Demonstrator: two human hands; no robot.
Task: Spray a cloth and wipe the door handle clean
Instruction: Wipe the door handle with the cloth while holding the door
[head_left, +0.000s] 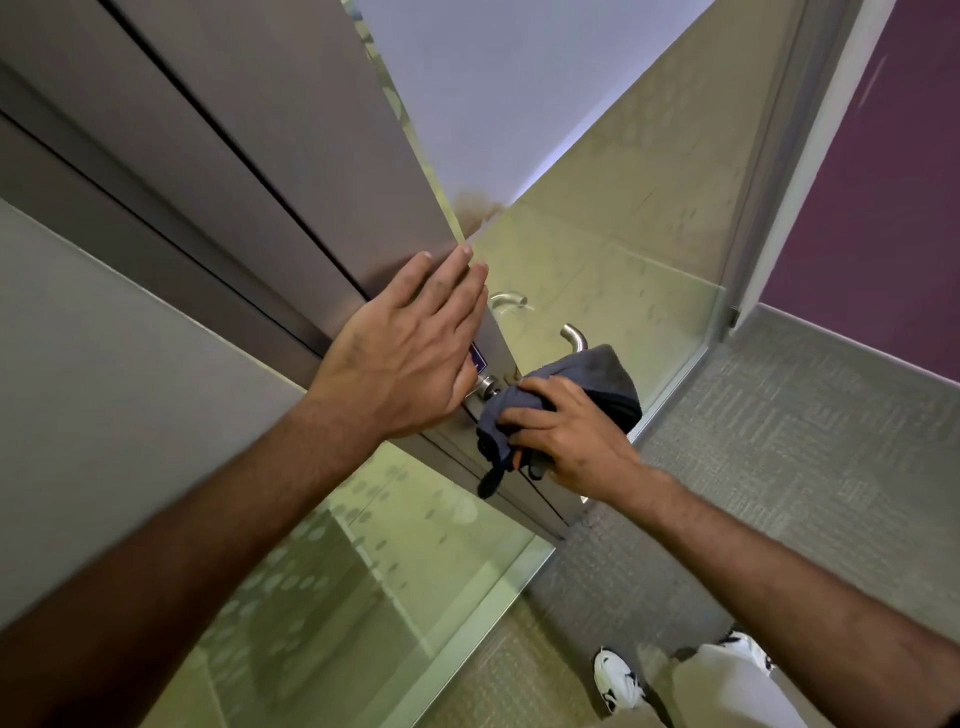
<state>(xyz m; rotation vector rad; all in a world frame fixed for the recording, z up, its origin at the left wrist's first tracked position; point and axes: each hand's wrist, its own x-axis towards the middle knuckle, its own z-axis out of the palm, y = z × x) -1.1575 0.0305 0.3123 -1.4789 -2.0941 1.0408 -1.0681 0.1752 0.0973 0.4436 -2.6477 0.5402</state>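
Observation:
My right hand (563, 439) grips a dark grey cloth (597, 382) wrapped around the metal door handle (575, 336); only the handle's curved tip shows above the cloth. My left hand (410, 343) lies flat with fingers spread against the grey door edge (332, 197), holding nothing. A round metal knob or lock cylinder (487, 385) shows just below my left hand's fingers. A second handle (506, 300) appears through or reflected in the glass behind. No spray bottle is in view.
Glass panels with frosted dots (363, 545) flank the door. Grey carpet (779, 467) covers the floor on the right, beside a purple wall (883, 208). My white shoes (615, 680) stand at the bottom right.

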